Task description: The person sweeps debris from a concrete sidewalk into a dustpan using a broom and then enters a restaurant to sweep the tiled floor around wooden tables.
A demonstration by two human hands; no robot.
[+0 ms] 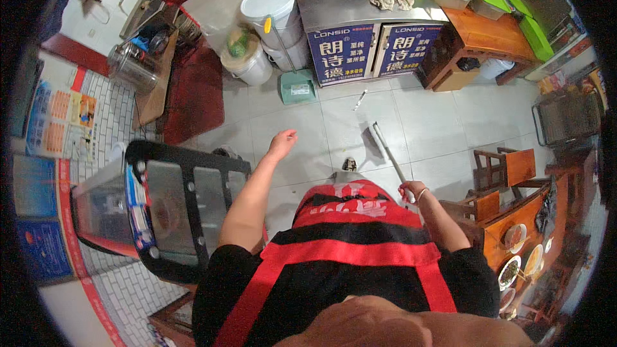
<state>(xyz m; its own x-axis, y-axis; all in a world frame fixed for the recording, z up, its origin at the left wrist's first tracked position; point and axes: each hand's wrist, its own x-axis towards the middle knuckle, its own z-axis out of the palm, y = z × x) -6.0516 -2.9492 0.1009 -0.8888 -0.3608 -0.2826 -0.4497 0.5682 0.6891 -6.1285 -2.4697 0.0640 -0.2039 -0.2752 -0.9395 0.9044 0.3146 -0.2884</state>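
Note:
My right hand (pixel 412 190) grips the pale handle (pixel 396 169) of a long-handled broom. Its far end reaches down to the grey tiled floor (pixel 356 149), where a dark broom head (pixel 373 138) shows, partly blurred with its shadow. My left hand (pixel 283 143) is held out over the floor, fingers loosely bent, and nothing shows in it. Beyond the broom lies a narrow white strip of litter (pixel 360 100). Further off, a green dustpan (pixel 291 86) rests on the floor, its long handle leaning on white buckets (pixel 287 46).
A steel-topped cabinet (pixel 337 12) with blue doors stands ahead. To the left is a black-framed glass-doored appliance (pixel 168 202). Wooden stools (pixel 519 166) and a table (pixel 501 231) with used dishes are at the right. A lidded bucket (pixel 250 65) stands near the dustpan.

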